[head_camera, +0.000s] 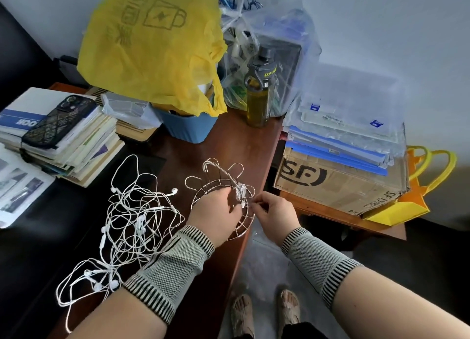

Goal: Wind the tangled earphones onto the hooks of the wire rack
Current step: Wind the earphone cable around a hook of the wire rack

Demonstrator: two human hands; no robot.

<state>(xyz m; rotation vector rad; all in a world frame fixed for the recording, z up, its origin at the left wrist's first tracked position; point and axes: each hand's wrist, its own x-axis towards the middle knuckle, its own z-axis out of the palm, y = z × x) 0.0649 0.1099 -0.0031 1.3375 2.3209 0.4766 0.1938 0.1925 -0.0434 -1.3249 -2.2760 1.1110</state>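
A round silver wire rack (216, 181) with curved hooks around its rim sits tilted near the right edge of the brown table. My left hand (216, 214) grips its rim from the near side. A small bundle of white earphone cord (240, 193) is wound on one hook at the right of the rack. My right hand (273, 214) pinches a bit of that cord just right of the bundle. A large tangle of white earphones (129, 216) lies on the table to the left of my left forearm.
A stack of books with a phone (59, 121) on top lies at the left. A blue bin (189, 129) with a yellow bag (152, 44), an olive bottle (259, 97) and clear bags stand behind. A cardboard box (333, 188) with folders stands right of the table.
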